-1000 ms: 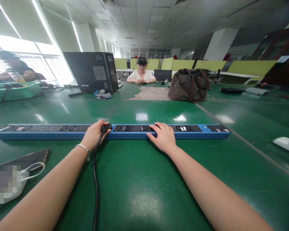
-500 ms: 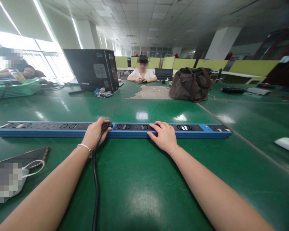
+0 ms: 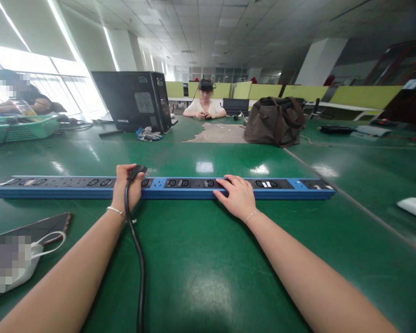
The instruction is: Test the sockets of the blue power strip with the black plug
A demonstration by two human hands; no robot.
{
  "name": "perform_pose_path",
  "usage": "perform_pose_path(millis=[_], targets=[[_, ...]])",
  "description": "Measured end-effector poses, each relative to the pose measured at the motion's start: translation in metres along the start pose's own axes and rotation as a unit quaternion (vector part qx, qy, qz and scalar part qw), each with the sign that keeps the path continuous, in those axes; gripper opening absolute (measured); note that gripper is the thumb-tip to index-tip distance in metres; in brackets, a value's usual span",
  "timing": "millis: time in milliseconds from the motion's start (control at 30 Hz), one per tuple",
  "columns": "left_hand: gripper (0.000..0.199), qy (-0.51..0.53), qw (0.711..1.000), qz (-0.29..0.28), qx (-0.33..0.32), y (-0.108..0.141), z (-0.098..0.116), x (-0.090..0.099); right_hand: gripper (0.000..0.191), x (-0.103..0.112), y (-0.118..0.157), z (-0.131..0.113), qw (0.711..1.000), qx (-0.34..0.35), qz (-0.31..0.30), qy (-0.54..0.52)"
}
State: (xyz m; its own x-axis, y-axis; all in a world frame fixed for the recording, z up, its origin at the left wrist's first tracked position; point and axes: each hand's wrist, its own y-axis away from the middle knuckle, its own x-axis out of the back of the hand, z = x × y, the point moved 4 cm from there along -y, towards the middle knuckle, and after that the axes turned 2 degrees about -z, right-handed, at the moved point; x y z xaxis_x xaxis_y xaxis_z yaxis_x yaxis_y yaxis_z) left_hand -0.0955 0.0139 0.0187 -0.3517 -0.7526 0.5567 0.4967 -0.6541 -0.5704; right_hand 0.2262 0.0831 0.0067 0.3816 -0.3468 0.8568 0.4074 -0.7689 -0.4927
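A long blue power strip (image 3: pixel 180 194) with a row of black sockets lies across the green table. My left hand (image 3: pixel 126 187) is closed round a black plug (image 3: pixel 137 172), held above the strip left of a blue socket section (image 3: pixel 158 183). From the plug a thick black cable (image 3: pixel 138 259) runs down toward me. My right hand (image 3: pixel 237 194) rests on the strip right of its middle, fingers spread, holding nothing.
On the green table (image 3: pixel 201 254) stand a black computer case (image 3: pixel 131 101), gloves (image 3: pixel 149 134), a brown bag (image 3: pixel 273 121) and a green basket (image 3: pixel 24 129). A tablet-like object (image 3: pixel 55 225) lies left. A person (image 3: pixel 205 108) sits opposite; another (image 3: pixel 31 95) is at far left.
My left hand has moved left and lifted the plug away from the blue socket section, which now shows. The cable has shifted with it. My right hand remains on the strip.
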Motion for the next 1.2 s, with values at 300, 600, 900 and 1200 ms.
perform_pose_path(millis=[300, 600, 900, 1200], targets=[[0.043, -0.063, 0.989, 0.120, 0.052, -0.010, -0.034, 0.047, 0.040, 0.001, 0.000, -0.001, 1.000, 0.005, -0.004, 0.008], [0.042, -0.063, 0.992, 0.055, 0.091, -0.009, -0.056, 0.043, 0.040, 0.001, 0.000, -0.001, 1.000, 0.005, -0.002, 0.001], [0.038, -0.086, 0.995, 0.037, 0.041, -0.011, -0.059, 0.045, 0.041, -0.001, 0.000, 0.001, 1.000, 0.009, 0.002, 0.001], [0.037, -0.132, 0.991, 0.015, -0.002, -0.011, -0.057, 0.045, 0.041, -0.001, 0.000, 0.000, 1.000, 0.010, 0.002, 0.007]])
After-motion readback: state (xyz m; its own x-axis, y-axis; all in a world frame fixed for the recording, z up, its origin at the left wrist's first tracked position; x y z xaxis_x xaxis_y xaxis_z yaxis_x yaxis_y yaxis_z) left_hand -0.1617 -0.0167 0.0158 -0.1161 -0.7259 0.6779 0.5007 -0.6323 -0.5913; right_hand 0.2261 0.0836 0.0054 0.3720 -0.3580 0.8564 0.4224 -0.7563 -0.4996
